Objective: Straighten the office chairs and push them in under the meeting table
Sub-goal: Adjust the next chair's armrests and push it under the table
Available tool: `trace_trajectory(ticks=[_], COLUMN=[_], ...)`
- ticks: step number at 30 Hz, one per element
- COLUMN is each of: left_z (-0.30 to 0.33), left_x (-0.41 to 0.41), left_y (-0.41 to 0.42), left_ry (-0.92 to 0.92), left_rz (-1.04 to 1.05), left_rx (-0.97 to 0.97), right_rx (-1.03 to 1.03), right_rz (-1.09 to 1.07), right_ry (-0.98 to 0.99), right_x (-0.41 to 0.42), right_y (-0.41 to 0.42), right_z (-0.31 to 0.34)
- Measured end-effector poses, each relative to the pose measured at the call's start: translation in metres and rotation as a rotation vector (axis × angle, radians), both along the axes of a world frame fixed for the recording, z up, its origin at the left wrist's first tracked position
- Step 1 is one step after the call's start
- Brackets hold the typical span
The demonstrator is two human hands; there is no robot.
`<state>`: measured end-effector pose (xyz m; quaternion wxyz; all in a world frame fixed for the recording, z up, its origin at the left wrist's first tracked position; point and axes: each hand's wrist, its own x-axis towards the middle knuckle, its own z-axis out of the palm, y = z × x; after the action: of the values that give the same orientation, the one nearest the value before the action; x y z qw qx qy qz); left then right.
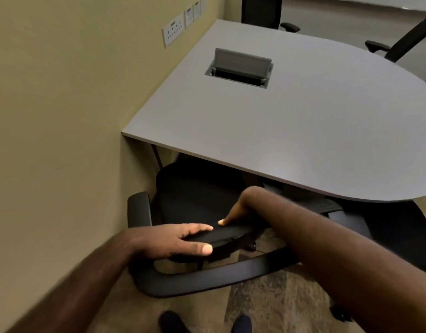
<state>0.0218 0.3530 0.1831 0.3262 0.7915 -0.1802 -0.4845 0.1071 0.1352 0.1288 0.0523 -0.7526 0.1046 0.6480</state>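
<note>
Head view: both hands (173, 239) grip chair backrest (226, 234).

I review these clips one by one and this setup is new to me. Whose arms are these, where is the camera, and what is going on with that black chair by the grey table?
There is no machine here. One wide camera sits on a person's head and looks down, so both bare arms enter from below. The left hand and the right hand both grip the top edge of a black office chair's backrest. Its seat is already partly under the grey meeting table, next to the wall. The tabletop carries only a built-in cable box with its lid up. Other chairs stand at the far side and at the right.
</note>
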Motion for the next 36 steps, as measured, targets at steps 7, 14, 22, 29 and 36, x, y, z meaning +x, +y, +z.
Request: trace_trajectory(ticks=[7,14,22,29,36], left_z=[0.015,0.009,0.007,-0.007,-0.030], left_x=[0.002,0.014,0.039,0.061,0.099], left_y=[0.004,0.005,0.015,0.016,-0.015], left_ry=[-0.012,0.016,0.099,-0.008,-0.448], left_rz=[0.052,0.033,-0.055,-0.092,-0.255], left_rx=[0.203,0.403,0.540,0.402,0.378], right_rx=[0.190,0.386,0.414,0.496,0.419], right_rz=[0.044,-0.113,-0.211,-0.140,-0.182], right_ry=[-0.073,-0.030,-0.005,-0.132,-0.892], right_x=[0.000,-0.030,-0.054,-0.059,-0.066], right_y=[-0.033,-0.074,-0.052,-0.039,-0.063], right_z=[0.041,0.029,0.012,0.009,-0.020])
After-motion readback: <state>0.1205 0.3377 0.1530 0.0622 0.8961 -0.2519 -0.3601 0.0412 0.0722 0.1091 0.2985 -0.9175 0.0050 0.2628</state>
